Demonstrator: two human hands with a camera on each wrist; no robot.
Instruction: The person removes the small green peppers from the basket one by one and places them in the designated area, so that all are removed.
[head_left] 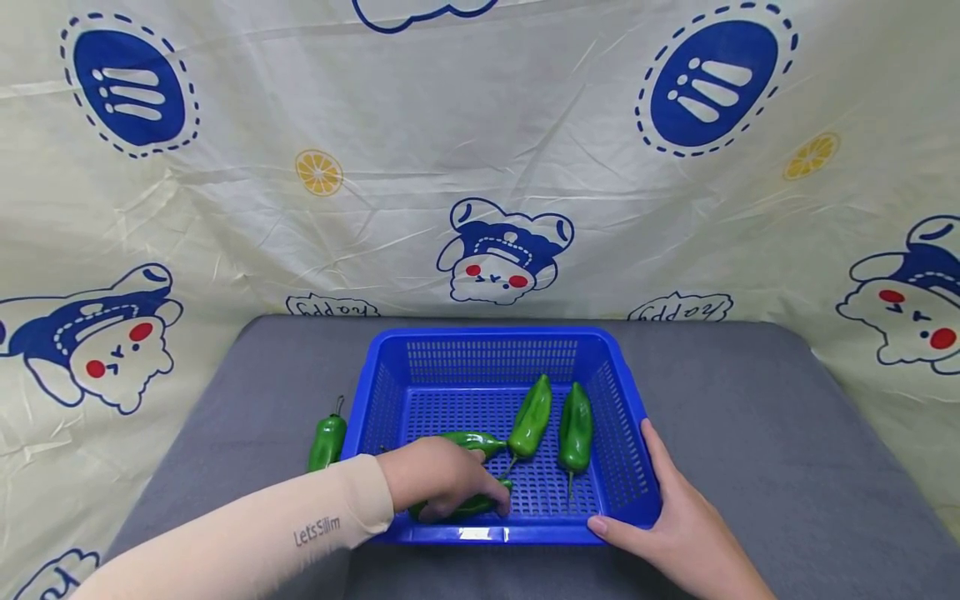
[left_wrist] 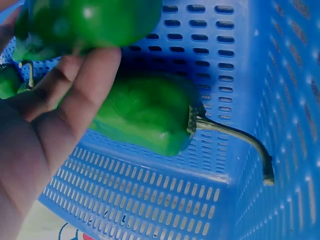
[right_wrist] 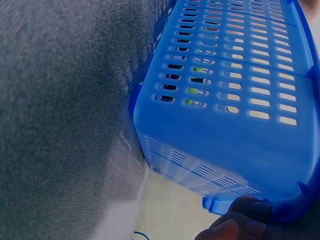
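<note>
A blue plastic basket (head_left: 491,333) with slotted walls holds several glossy green peppers. My left hand (head_left: 442,475) reaches into its front part and holds a green pepper (left_wrist: 95,22) with its fingers. In the head view the hand partly covers that pepper. Just behind it lies another pepper (head_left: 476,442), whose curved stem shows in the left wrist view. Further right in the basket are two peppers, one tilted (head_left: 531,417) and one nearly straight (head_left: 576,429). My right hand (head_left: 686,521) grips the basket's front right corner, thumb on the front rim and fingers along the right side.
One more green pepper (head_left: 326,442) lies outside the basket at its left, partly hidden by the left forearm's sleeve (head_left: 300,529). The basket stands on a grey cloth-covered table (head_left: 757,417). A cream printed curtain (head_left: 517,108) hangs behind the table.
</note>
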